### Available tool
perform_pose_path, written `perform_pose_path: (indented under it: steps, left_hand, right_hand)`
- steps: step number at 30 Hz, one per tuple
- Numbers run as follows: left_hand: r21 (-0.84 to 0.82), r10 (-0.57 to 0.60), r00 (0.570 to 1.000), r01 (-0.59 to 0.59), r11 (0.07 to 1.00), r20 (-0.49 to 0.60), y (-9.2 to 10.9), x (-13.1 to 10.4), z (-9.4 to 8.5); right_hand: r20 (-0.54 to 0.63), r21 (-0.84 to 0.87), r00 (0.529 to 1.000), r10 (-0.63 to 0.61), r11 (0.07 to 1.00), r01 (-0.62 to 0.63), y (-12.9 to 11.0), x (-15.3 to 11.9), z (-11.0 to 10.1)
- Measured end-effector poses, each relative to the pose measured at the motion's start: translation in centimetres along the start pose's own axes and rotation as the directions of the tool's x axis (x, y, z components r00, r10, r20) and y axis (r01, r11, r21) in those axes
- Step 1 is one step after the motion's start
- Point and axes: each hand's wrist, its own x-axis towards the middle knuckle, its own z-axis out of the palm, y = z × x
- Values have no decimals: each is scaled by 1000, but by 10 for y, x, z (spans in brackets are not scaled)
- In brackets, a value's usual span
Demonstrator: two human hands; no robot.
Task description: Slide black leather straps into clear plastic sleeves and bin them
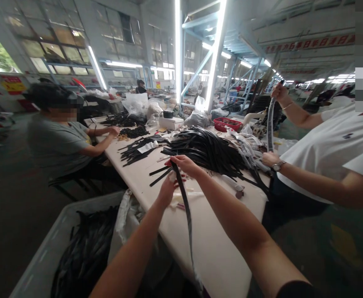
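A long black strap (186,203) hangs from my hands toward the table's near edge, its lower part pale and shiny. My right hand (186,164) pinches the strap's upper end. Lower down, my left hand (168,189) closes around the same strap, with something white at its fingers. Just beyond them lies a large heap of black straps (206,147). A smaller bunch of black straps (138,151) with a white paper (148,147) on it lies to the left. Some white and purplish scraps (181,203) sit under my hands on the pale table (219,244).
At the left a grey bin (44,252) holds black straps, beside a white sack (127,211). One person (57,132) sits at the left edge. Another person (321,153) stands right, holding a plastic-wrapped strap (271,124). A red basket (227,124) and white box (171,123) stand farther back.
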Motion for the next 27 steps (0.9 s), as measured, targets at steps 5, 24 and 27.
perform_pose_path:
  steps: [5,24,27]
  left_hand:
    - [86,152,988,-152,985,9,8,32,12]
    - [-97,-30,966,5,995,-258,-71,-27,-31]
    - [-198,5,935,-80,977,-354,-48,-16,-62]
  right_hand:
    - [0,-159,1000,-23,987,23,-24,8,2]
    - [-297,-307,952,-77,951,-19,-29,-78,13]
    - [-43,-488,963,266,836,-253,28,-177,51]
